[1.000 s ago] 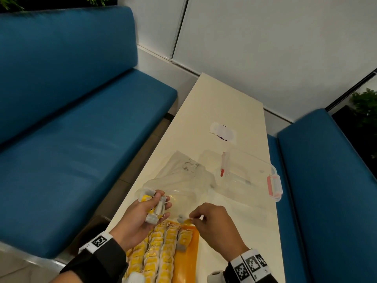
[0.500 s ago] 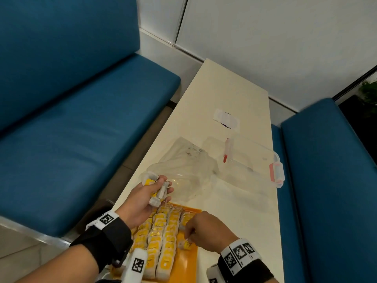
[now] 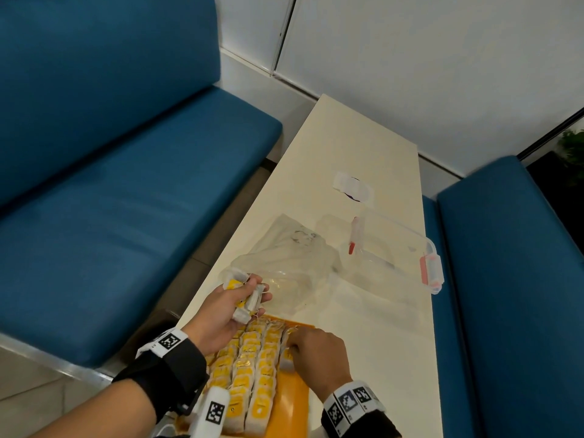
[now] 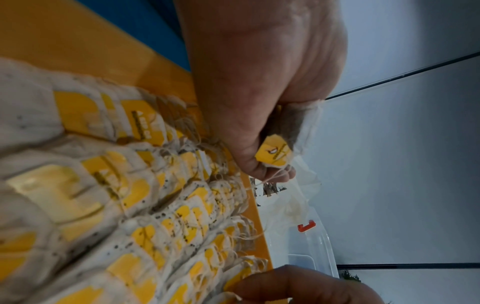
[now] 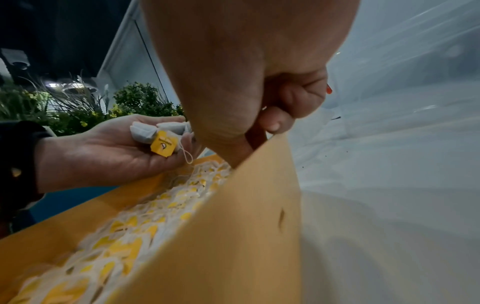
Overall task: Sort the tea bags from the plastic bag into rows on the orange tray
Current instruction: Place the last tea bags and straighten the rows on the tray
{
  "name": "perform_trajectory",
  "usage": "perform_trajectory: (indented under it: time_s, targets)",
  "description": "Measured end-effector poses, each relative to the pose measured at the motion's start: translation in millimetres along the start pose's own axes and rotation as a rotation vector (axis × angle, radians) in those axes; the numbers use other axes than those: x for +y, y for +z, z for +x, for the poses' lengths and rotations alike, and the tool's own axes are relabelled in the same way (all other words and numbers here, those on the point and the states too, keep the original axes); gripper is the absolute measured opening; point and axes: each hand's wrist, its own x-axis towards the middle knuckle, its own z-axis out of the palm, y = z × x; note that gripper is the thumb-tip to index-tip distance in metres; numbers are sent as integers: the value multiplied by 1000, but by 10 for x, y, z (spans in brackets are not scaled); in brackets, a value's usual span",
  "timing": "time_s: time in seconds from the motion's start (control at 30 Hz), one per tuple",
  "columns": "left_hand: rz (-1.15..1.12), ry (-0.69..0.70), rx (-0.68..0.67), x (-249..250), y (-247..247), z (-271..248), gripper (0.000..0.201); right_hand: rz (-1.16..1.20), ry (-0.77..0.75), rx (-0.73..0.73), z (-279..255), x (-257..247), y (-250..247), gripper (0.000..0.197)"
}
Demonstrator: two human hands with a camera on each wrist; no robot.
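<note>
The orange tray at the table's near edge holds three long rows of yellow-tagged tea bags. My left hand hovers over the tray's far left corner and grips a bunch of tea bags, one yellow tag sticking out. My right hand is down on the tray, its curled fingers pinching a tea bag at the head of a fourth row. The tray wall hides that bag in the right wrist view. The crumpled clear plastic bag lies just beyond the tray.
A clear plastic box with red latches lies past the bag, to the right. A small white packet sits further up the narrow cream table. Blue sofas flank the table on both sides.
My right hand has come down from above the tray's far end onto the tray with its tea bag. The left hand kept its bunch and stayed put; the head tilted down.
</note>
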Motion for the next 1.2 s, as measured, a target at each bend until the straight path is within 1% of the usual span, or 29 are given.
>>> perform_trajectory:
  time_s: [0.13, 0.3, 0.4, 0.47, 0.63, 0.7, 0.77, 0.83, 0.93, 1.0, 1.07, 1.13, 1.2]
  targets:
    - [14, -7, -7, 5, -8, -9, 23, 81, 66, 63, 20, 10, 19, 26]
    - [1, -33, -35, 26, -23, -30, 22, 65, 112, 54, 39, 24, 57, 28]
    - [-22, -58, -57, 69, -22, -53, 27, 79, 115, 52, 37, 31, 68, 29]
    - [-37, -76, -69, 95, 2, -81, 33, 114, 127, 77, 22, 35, 23, 30]
    - [-55, -145, -69, 102, 95, -150, 49, 309, 143, 273, -35, -39, -273, 24]
    - [-52, -170, -66, 79, 119, -159, 55, 447, 77, 381, -20, -100, -396, 17]
    - [-52, -199, -65, 56, 152, -171, 59, 617, -40, 454, 12, -151, -508, 14]
    - [-41, -218, -62, 26, 171, -167, 64, 714, -170, 444, 37, -205, -601, 18]
    - [-5, -253, -69, -9, 179, -149, 65, 687, -300, 342, 68, -275, -651, 26]
    - [24, -280, -59, -23, 169, -138, 63, 626, -324, 240, 85, -311, -633, 34]
    - [36, -302, -46, -21, 179, -152, 62, 545, -340, 184, 87, -330, -598, 38]
    - [52, -310, -47, -20, 179, -162, 63, 486, -352, 189, 82, -340, -578, 37]
    - [67, -323, -40, -21, 180, -164, 63, 482, -348, 200, 76, -345, -573, 32]
